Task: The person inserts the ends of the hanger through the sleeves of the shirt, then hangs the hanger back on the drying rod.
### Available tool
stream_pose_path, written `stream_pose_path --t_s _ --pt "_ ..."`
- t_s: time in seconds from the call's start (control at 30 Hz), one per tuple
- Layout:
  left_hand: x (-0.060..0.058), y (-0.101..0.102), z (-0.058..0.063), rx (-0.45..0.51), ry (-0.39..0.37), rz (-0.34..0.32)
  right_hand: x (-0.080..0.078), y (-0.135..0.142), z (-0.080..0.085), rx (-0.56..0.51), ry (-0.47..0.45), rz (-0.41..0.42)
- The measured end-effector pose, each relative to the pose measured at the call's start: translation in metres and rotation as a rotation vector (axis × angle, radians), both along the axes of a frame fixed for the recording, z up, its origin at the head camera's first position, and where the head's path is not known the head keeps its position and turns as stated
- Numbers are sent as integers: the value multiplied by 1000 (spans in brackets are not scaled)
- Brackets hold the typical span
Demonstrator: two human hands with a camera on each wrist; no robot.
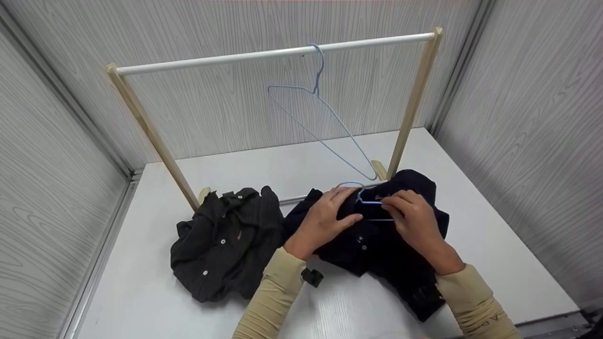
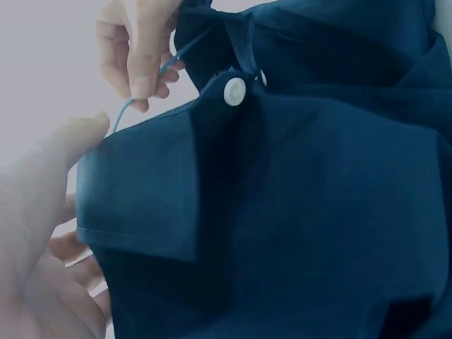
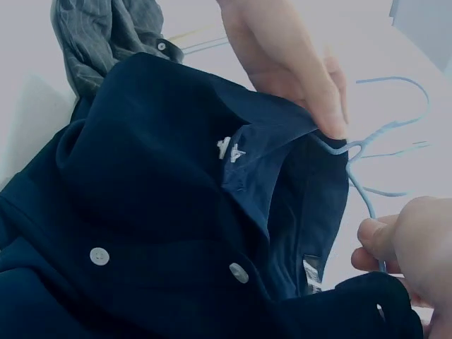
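Note:
A dark navy shirt (image 1: 362, 240) lies bunched on the table, its white buttons (image 3: 99, 256) showing in the right wrist view. Partly inside its neck opening is a blue wire hanger (image 3: 361, 145), with the hook standing out beyond the collar. My left hand (image 1: 325, 219) holds the collar (image 2: 141, 183), thumb on one face and fingers on the other. On the hanger's shoulder wire, my right hand (image 1: 414, 219) pinches with thumb and fingers. Cloth hides the far end of the hanger.
Behind the shirt stands a rack with a white rail (image 1: 212, 60) and wooden posts (image 1: 417, 99). A second blue hanger (image 1: 316, 89) hangs from the rail. To the left lies a crumpled dark grey shirt (image 1: 226, 245) on the white table (image 1: 490, 245). Panelled walls surround the table.

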State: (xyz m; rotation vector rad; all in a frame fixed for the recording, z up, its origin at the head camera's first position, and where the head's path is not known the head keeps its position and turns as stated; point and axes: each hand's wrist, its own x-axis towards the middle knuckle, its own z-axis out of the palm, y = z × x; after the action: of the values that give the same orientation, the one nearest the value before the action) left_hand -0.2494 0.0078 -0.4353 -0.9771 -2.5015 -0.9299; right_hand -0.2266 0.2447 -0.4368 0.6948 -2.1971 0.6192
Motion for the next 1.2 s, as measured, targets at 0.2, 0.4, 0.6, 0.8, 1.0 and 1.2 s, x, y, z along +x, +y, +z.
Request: stream_pose_path --t_s 0.2,0.4,0.6,0.8,1.0,1.2 --pt "-2 -8 -1 42 101 9 -2 3 1 -51 37 37" --pt "-5 -9 1 126 137 45 -3 9 6 -104 89 49" --pt "-5 -10 6 170 164 43 0 18 14 -96 153 3" --pt "-6 -16 12 237 169 39 2 27 22 -106 166 -42" --pt "-6 -21 15 288 142 50 5 35 27 -139 160 -76" --pt "-4 -19 13 296 149 50 6 40 23 -145 97 -70"
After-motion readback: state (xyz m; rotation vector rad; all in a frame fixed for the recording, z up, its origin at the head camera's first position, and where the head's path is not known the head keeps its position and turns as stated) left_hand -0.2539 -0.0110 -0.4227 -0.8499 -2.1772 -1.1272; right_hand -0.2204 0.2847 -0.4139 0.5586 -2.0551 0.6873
